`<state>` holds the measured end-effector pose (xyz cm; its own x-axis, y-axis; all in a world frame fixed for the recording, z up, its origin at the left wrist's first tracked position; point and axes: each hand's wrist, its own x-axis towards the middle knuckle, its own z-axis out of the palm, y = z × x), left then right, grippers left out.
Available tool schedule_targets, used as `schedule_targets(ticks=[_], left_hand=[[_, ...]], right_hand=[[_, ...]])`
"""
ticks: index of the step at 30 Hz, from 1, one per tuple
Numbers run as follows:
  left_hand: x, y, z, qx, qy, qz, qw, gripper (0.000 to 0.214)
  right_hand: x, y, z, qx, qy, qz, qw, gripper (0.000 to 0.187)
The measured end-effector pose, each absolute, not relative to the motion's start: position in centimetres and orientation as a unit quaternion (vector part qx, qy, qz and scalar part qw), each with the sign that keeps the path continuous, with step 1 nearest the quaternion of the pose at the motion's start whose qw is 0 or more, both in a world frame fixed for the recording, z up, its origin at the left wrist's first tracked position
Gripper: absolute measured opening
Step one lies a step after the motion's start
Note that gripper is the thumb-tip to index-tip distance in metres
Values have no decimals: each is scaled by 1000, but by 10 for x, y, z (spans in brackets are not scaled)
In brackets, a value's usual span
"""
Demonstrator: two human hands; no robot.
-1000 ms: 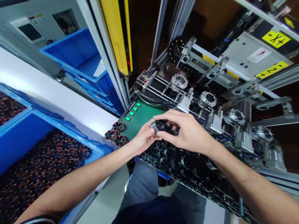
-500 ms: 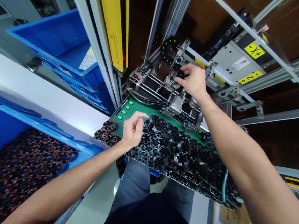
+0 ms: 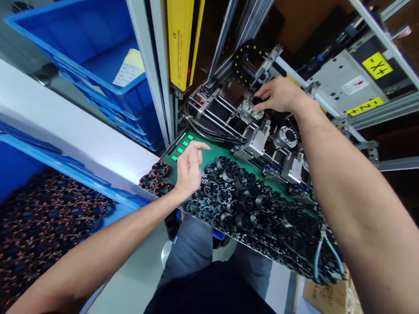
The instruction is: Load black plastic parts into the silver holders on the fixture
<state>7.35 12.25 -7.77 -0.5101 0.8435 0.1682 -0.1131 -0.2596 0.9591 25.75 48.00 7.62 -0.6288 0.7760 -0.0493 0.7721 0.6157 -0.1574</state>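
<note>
The right hand (image 3: 279,95) is pinching a small black part (image 3: 258,103) onto the leftmost round fixture (image 3: 249,113) in the machine. The left hand (image 3: 189,167), loosely curled and empty, is hovering above the black rings (image 3: 248,211) heaped on the green desk (image 3: 219,152).

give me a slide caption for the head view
Right hand sets a black part on a machine fixture; left hand hovers by green buttons.

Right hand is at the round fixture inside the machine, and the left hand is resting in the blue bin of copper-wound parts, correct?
Not quite. The right hand is at the round fixture, but the head view shows the left hand over the green panel, by the lit green buttons, not in the blue bin.
</note>
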Motion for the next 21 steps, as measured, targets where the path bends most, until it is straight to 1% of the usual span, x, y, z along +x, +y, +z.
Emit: schedule_targets(ticks=[3, 4, 5, 7, 8, 9, 11, 12, 13, 15, 17, 18, 19, 21], left_hand=[[71, 121, -79, 382, 505, 697, 338, 73], [70, 120, -79, 395, 508, 689, 334, 72], [69, 120, -78, 410, 512, 679, 330, 72], [67, 119, -76, 447, 515, 655, 326, 70], [66, 119, -75, 466, 518, 640, 325, 67], [66, 119, -74, 482, 525, 622, 324, 62], [66, 120, -72, 512, 550, 576, 323, 48], [67, 120, -72, 528, 564, 549, 320, 42], [67, 120, -71, 548, 574, 520, 315, 37], [67, 119, -70, 607, 579, 457, 296, 30], [66, 113, -65, 675, 567, 389, 266, 25], [65, 109, -62, 708, 558, 355, 250, 23], [65, 104, -58, 737, 547, 320, 235, 21], [65, 90, -50, 779, 537, 251, 203, 20]], right_hand=[[252, 470, 75, -444, -892, 45, -71, 58], [250, 458, 76, -448, -890, 17, -78, 61], [248, 442, 77, -452, -889, -12, -72, 63], [246, 397, 82, -458, -887, -54, -26, 66], [247, 369, 85, -454, -889, -57, 6, 63], [248, 338, 87, -446, -893, -52, 31, 55], [253, 271, 88, -431, -901, -24, 41, 37], [257, 238, 85, -420, -907, -11, 29, 33], [261, 206, 80, -408, -913, 6, 2, 34], [269, 151, 62, -409, -909, 39, -74, 32], [275, 113, 41, -409, -898, 56, -149, 31], [277, 101, 31, -409, -895, 58, -171, 32], [278, 93, 23, -408, -893, 58, -181, 32], [279, 85, 13, -410, -894, 57, -172, 33]])
